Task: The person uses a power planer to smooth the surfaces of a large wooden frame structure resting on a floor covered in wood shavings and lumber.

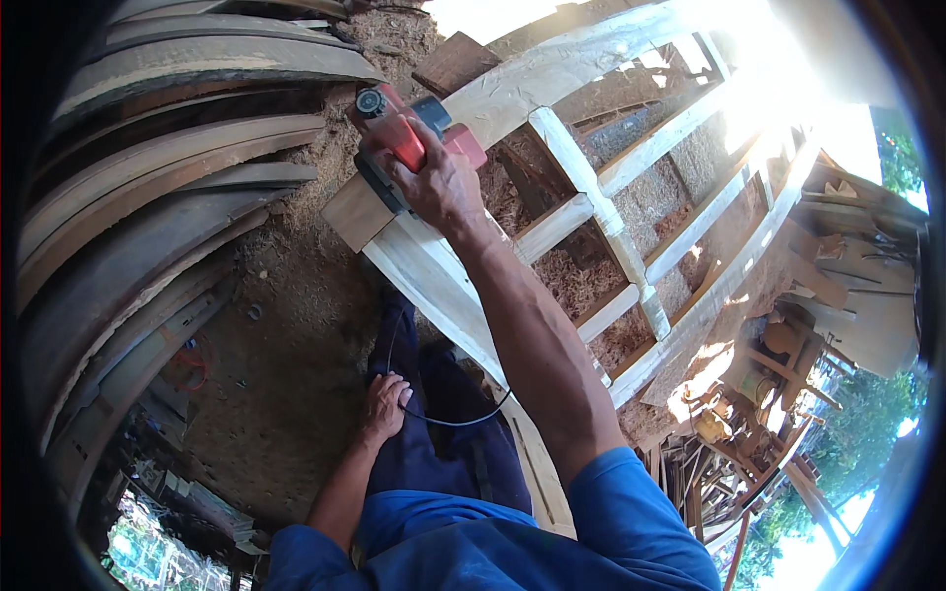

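My right hand (pixel 440 185) is wrapped round the handle of a red and black electric planer (pixel 397 143). The planer rests on the corner of a pale wooden frame (pixel 426 271), where a long board meets a cross piece with a bare end. Down by my thigh, my left hand (pixel 387 406) is closed on a thin dark power cord (pixel 463 424). The cord loops from there across my dark trousers toward the frame, and part of it is hidden behind my right arm.
Curved, dark wooden planks (pixel 177 148) are stacked along the left. Wood shavings (pixel 631 177) lie beneath the frame's slats. Chair-like wooden pieces and scrap timber (pixel 759 394) are heaped at the right. A brown wood block (pixel 455 64) lies beyond the planer. Bright sunlight washes out the upper right.
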The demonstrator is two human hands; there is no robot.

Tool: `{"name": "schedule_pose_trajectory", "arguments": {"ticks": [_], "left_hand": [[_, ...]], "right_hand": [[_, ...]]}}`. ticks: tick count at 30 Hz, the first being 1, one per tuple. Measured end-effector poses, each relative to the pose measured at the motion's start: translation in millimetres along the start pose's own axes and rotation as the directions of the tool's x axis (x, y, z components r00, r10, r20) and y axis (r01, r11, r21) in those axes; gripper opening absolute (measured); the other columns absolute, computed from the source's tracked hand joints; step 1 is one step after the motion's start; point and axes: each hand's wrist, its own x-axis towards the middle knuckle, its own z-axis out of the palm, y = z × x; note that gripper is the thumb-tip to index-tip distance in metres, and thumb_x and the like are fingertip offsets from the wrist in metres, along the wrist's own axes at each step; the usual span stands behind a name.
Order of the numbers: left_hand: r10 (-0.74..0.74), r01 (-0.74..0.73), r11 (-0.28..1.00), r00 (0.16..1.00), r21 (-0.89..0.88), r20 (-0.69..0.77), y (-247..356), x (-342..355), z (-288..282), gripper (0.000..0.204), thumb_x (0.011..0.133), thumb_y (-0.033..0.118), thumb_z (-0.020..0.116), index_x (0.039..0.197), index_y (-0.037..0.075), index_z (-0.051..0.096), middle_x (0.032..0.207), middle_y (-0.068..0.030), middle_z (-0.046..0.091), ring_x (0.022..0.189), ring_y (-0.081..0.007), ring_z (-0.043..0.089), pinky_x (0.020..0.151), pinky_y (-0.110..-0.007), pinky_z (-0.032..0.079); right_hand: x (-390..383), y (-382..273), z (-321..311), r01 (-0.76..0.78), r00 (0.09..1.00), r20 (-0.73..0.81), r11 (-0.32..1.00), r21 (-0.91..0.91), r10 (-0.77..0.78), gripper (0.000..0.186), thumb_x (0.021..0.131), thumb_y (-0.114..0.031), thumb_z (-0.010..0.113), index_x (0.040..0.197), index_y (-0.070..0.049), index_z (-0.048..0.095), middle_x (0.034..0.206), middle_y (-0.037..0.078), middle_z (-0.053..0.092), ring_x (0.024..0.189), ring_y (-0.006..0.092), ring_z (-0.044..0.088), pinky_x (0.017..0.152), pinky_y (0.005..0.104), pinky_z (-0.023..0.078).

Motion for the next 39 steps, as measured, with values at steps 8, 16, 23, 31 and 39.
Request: {"name": "schedule_pose_trajectory", "arguments": {"ticks": [8, 16, 23, 31, 39], "left_hand": [[-0.108, 0.078, 0.992, 0.931, -0.099, -0.348, -54.7, -14.7, -8.8, 0.017, 0.105, 0.012, 0.054, 0.114, -0.001, 0.058, 0.114, -0.0216, 0.062, 0.103, -0.0367, 0.063, 0.089, -0.045, 0.052], [-0.066, 0.069, 0.998, 0.986, 0.013, -0.155, -29.1, 39.5, -40.2, 0.017, 0.104, 0.014, 0.054, 0.106, -0.003, 0.059, 0.115, -0.0249, 0.062, 0.108, -0.0426, 0.061, 0.096, -0.048, 0.050], [-0.131, 0.139, 0.987, 0.986, 0.081, -0.101, -38.7, 52.8, -64.8, 0.016, 0.103, 0.013, 0.055, 0.105, -0.002, 0.061, 0.117, -0.0269, 0.062, 0.112, -0.0447, 0.061, 0.097, -0.049, 0.050], [-0.207, 0.211, 0.976, 0.976, 0.058, -0.066, -74.8, 76.0, -109.0, 0.018, 0.104, 0.015, 0.053, 0.108, -0.001, 0.061, 0.123, -0.0268, 0.060, 0.118, -0.0452, 0.059, 0.102, -0.049, 0.048], [-0.178, 0.165, 0.980, 0.977, 0.115, 0.119, -70.4, 106.6, -128.4, 0.021, 0.104, 0.017, 0.053, 0.111, -0.001, 0.061, 0.130, -0.0236, 0.058, 0.123, -0.0438, 0.056, 0.105, -0.049, 0.047]], "right_hand": [[-74.9, 19.5, 4.9, -0.089, 0.989, -0.108, 0.992, 0.092, 0.099, 0.071, 0.087, -0.039, 0.075, 0.150, -0.028, 0.046, 0.096, 0.027, 0.072, 0.091, 0.0475, 0.070, 0.076, 0.0510, 0.058], [-290.4, 61.6, 29.3, -0.451, 0.705, -0.305, 0.736, 0.504, 0.641, 0.072, 0.093, -0.023, 0.069, 0.155, -0.007, 0.036, 0.098, 0.019, 0.071, 0.082, 0.0293, 0.071, 0.075, 0.0397, 0.056], [-282.4, 57.3, 90.4, -0.207, 0.601, -0.457, 0.680, 0.703, 0.655, 0.074, 0.103, -0.029, 0.062, 0.159, -0.006, 0.020, 0.098, 0.007, 0.061, 0.075, 0.0161, 0.059, 0.071, 0.0322, 0.054], [-188.9, 37.2, 67.3, 0.111, 0.464, -0.413, 0.412, 0.905, 0.784, 0.073, 0.103, -0.037, 0.062, 0.156, -0.013, 0.018, 0.079, 0.003, 0.052, 0.061, 0.0116, 0.054, 0.059, 0.0297, 0.051], [-138.8, 46.8, 26.2, 0.178, 0.356, -0.406, 0.365, 0.914, 0.842, 0.064, 0.102, -0.041, 0.063, 0.150, -0.017, 0.028, 0.074, 0.002, 0.050, 0.054, 0.0111, 0.050, 0.049, 0.0296, 0.047]]}}
